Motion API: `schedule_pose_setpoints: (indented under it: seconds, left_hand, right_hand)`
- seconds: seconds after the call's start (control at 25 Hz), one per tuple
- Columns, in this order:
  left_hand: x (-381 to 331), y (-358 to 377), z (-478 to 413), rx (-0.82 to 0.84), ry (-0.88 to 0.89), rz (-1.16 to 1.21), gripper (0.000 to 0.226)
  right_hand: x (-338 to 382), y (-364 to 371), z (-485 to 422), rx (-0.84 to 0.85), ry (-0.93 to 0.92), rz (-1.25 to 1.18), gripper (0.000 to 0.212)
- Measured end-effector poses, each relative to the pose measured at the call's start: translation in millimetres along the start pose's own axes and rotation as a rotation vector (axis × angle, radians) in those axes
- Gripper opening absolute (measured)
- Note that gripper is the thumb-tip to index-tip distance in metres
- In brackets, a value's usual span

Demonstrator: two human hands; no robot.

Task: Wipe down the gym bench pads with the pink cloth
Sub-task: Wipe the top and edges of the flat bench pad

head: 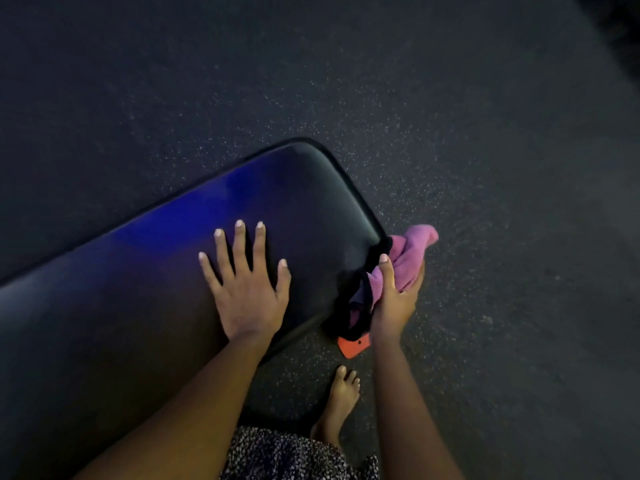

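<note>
A long black gym bench pad [145, 299] runs from the lower left up to a rounded end at centre, with a blue sheen on its top. My left hand [246, 289] lies flat on the pad, fingers spread and empty. At the pad's right end edge, my right hand [394, 299] is closed on the bunched pink cloth [412, 251], which has dark trim and presses against the pad's side. Part of the cloth sticks out past my fingers over the floor.
Dark speckled rubber floor [450, 116] surrounds the bench. A small orange object [353, 344] shows just below the pad's corner, under the cloth. My bare foot [341, 400] stands on the floor near the bench, with patterned fabric [287, 455] of my clothing at the bottom.
</note>
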State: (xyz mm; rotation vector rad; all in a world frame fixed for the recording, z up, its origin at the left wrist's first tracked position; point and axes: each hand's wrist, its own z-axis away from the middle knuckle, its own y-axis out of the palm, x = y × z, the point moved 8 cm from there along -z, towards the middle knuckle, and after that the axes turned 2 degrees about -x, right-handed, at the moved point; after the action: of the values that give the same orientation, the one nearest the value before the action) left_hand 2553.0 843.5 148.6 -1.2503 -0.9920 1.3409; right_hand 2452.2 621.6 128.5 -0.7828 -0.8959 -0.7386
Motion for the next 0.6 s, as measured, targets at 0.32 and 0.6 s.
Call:
schedule_pose_setpoints:
  seconds: [0.32,0.6]
  left_hand:
    - [51,-29,28,0.156,0.315,0.299,0.061]
    - [210,-41,73,0.200,0.647,-0.088,0.057]
  right_hand:
    - [-49,27,115,-0.193,0.030,-0.050,0.084]
    - [-75,65,248,-0.147,-0.004,0.056,0.089]
